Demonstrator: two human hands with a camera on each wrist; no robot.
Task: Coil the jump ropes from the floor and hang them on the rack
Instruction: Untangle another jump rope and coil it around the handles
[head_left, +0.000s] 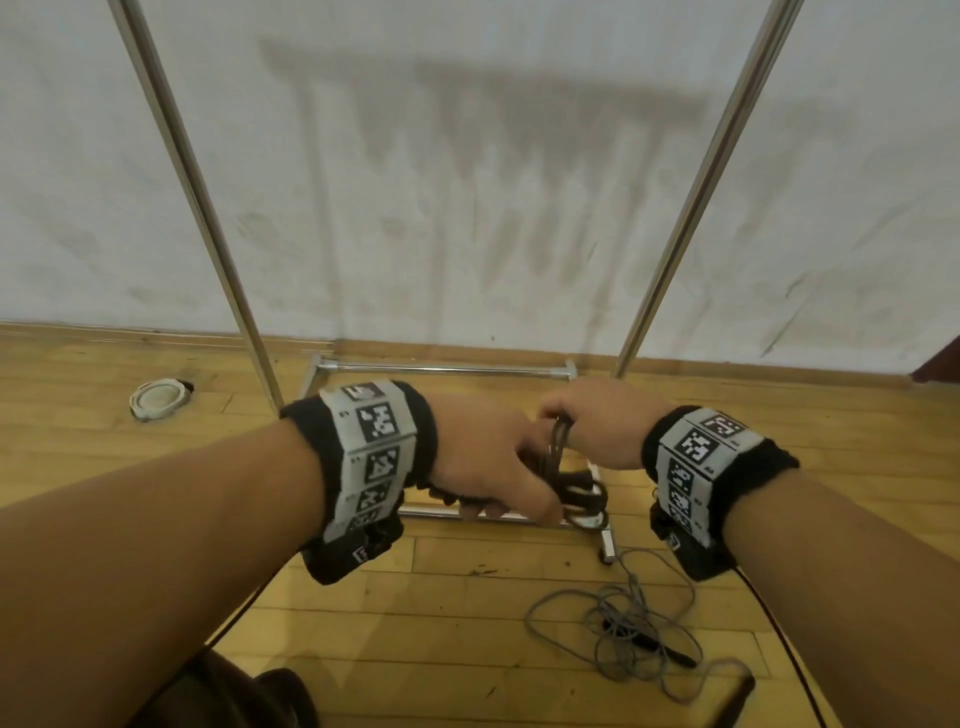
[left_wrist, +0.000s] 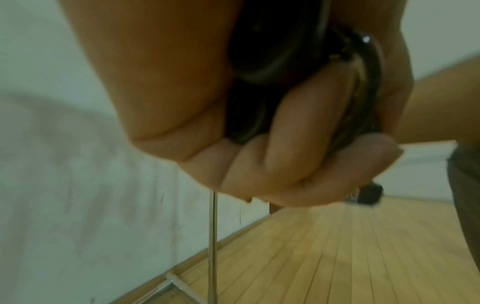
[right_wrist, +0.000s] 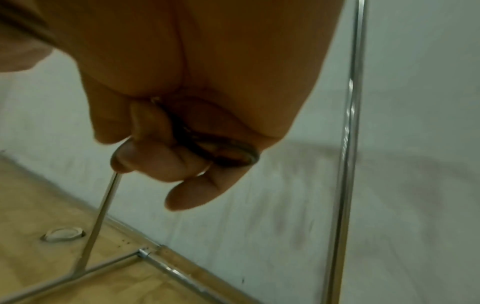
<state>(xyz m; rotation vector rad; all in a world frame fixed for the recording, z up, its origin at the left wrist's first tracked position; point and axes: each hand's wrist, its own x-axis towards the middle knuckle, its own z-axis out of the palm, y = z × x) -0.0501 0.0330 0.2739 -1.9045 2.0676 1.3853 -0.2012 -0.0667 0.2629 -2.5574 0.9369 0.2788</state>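
A dark coiled jump rope (head_left: 574, 488) hangs between my two hands in front of the metal rack (head_left: 675, 249). My left hand (head_left: 493, 462) grips the bundle of loops, fingers curled round it (left_wrist: 298, 144). My right hand (head_left: 592, 421) pinches the top strands of the same rope (right_wrist: 223, 152) just above the left hand. A grey jump rope (head_left: 618, 623) with dark handles lies tangled on the wooden floor at the lower right. The rack's top bar is out of view.
The rack's two slanted poles (head_left: 208, 208) rise against a white wall, with its base bars (head_left: 447, 370) on the floor under my hands. A round white floor fitting (head_left: 158, 399) sits at the left. A black cable (head_left: 779, 623) trails from my right wrist.
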